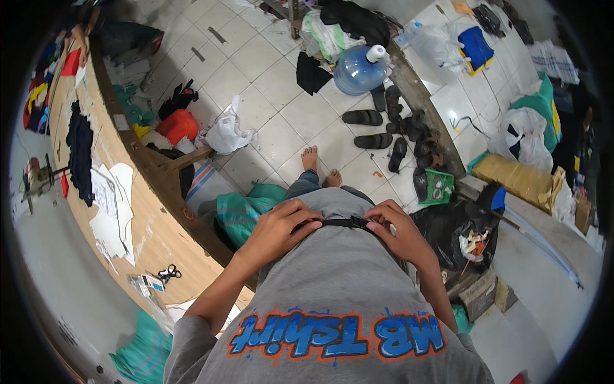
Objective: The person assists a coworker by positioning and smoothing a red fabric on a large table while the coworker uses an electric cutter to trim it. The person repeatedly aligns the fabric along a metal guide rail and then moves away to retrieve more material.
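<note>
A narrow black waist strap [345, 223] with a small buckle runs across the front of the grey T-shirt [339, 265] I wear. My left hand [284, 224] pinches the strap's left part, thumb and fingers closed on it. On the other side my right hand [398, 232] grips the strap beside the buckle, fingers curled. The buckle looks joined, though fingers cover both ends of the strap. Past my waist show my bare feet [309, 158] on the tiles.
A wooden table [157, 224] curves along my left, with dark cloth [80, 150], white paper pieces [114, 208] and scissors [169, 273]. A person's hand [82, 41] is at its far end. Ahead right are a blue water jug [359, 70], several sandals [373, 141], a green basket [437, 187] and a black trash bag [444, 233].
</note>
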`<state>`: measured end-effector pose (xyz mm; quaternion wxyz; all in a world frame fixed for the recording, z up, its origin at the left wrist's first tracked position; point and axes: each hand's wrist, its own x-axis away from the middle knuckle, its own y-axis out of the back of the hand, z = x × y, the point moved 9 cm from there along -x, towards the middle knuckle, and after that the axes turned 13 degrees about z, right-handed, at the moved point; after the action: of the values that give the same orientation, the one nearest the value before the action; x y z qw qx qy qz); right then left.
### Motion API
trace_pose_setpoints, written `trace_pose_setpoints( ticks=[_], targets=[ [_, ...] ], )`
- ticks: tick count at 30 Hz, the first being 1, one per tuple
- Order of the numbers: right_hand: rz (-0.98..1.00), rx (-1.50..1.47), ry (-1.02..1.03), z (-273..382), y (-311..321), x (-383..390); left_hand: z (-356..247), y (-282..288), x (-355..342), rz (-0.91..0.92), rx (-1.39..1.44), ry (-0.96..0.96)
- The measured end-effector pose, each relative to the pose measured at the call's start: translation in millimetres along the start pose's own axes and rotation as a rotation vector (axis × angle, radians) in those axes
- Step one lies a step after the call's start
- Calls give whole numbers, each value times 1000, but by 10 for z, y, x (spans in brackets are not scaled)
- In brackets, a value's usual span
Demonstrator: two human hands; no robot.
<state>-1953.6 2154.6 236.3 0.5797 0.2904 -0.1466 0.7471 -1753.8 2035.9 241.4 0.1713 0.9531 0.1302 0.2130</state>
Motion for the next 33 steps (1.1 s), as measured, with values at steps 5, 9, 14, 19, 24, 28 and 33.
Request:
trace_pose_setpoints(
  ticks=[5,9,14,19,24,28,33],
  targets=[
    [37,13,-35,33,15,-5,-237,-22,-499,148,-114,-236],
    [-9,-12,26,-89,53,36,-497,-214,-917,369,-201,-429],
    [-85,-140,-48,-287,132,310,-766,-483,-1203,573,-384,-597],
    [-304,-186,-42,-404,378,619,-1131,-673,-1498,610,-451,-721],
    [-530,-244,52,-951,625,979,-1539,-1115,-2008,678,-561,-734],
    [-630,-240,99,-1378,1059,1380,-1869,-1578,-2606,879,-325,-431],
    [-664,-256,78,-1772,1643,2011,-2271,-2256,-3207,990,-271,-311]
  ],
)
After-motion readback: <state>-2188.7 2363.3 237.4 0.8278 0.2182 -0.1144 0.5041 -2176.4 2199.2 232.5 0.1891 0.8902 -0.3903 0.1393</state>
